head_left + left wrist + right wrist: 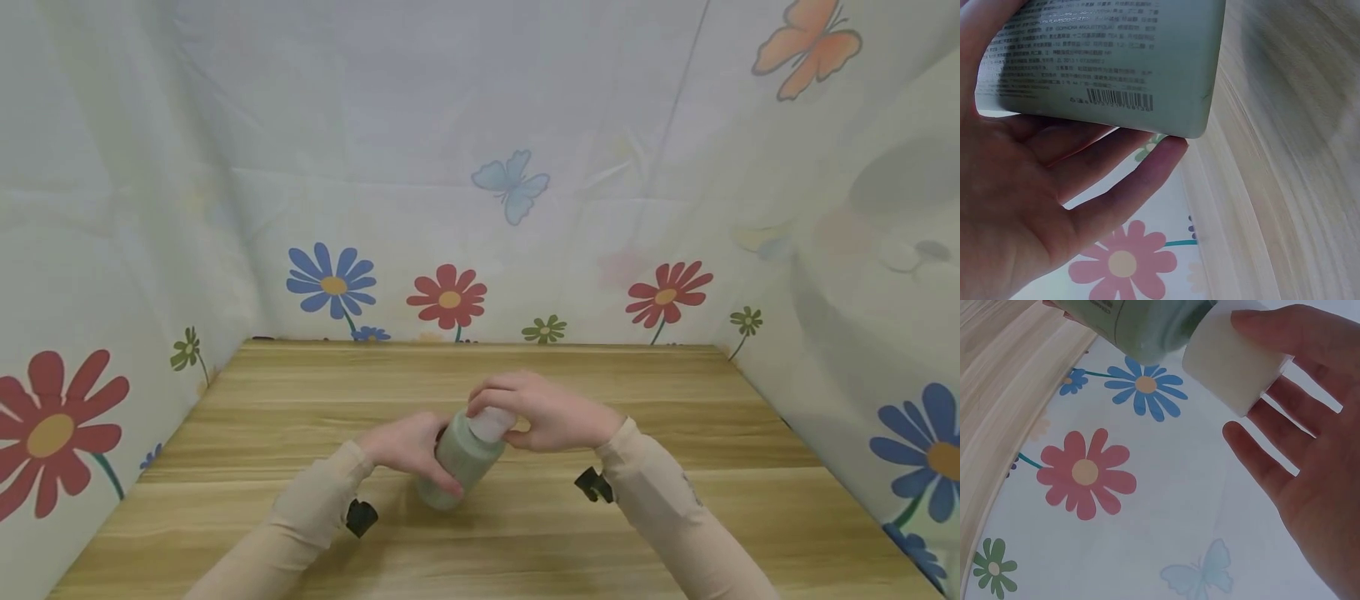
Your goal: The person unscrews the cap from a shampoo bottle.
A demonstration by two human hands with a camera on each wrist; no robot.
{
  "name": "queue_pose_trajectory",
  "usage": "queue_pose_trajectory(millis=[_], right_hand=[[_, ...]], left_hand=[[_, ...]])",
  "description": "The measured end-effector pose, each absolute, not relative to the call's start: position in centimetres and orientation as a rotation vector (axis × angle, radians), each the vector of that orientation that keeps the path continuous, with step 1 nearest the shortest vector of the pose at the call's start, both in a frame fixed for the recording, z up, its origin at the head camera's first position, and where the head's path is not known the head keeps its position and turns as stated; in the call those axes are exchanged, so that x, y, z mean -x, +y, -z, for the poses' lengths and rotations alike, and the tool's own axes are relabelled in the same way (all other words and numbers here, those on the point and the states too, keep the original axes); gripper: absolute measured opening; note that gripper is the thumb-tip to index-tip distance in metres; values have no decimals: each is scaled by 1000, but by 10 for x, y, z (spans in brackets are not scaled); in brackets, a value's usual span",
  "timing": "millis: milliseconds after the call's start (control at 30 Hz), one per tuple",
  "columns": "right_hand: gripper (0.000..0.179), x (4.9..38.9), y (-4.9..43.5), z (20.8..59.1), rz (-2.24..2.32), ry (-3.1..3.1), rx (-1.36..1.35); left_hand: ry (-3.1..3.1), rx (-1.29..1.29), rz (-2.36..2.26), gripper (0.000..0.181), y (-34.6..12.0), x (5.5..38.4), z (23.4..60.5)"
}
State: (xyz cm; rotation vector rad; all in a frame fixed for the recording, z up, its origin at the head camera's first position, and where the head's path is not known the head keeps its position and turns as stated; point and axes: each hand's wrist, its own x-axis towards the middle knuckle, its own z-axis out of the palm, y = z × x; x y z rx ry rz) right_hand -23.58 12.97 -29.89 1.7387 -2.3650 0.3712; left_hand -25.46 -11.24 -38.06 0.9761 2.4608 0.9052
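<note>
A pale green bottle (468,458) with a white cap (492,423) is tilted over the wooden table, its neck end up and to the right. Around the bottle's body my left hand (408,447) is wrapped, thumb across the front. Small printed text and a barcode (1119,100) show on the bottle's back in the left wrist view. My right hand (555,414) pinches the cap between thumb and fingers right at the neck. In the right wrist view the cap (1229,362) sits in line with the bottle's shoulder (1147,337).
The wooden table (637,525) spreads around both hands. White cloth (375,167) printed with flowers and butterflies hangs behind it and along both sides. A small black piece (362,517) is strapped at the left wrist, another (595,485) at the right.
</note>
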Motion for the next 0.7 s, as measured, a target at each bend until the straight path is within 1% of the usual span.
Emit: queue_pose_trajectory(millis=[200,300,500,700], right_hand=[[46,237,146,297,-594,-2444,-1618],[46,239,155,301,-709,-2441,-1553],[44,243,170,318,-849,-2432,-1450],[47,247,179,344,-1031,-2427,-1318]], left_hand=[[2478,-1004,-922,60,-112,254,381],[2479,-1017,-934,61,-113,254,381],[2502,-1022,-950,63,-114,253,383],[2501,-952,-1015,66,-117,252,385]])
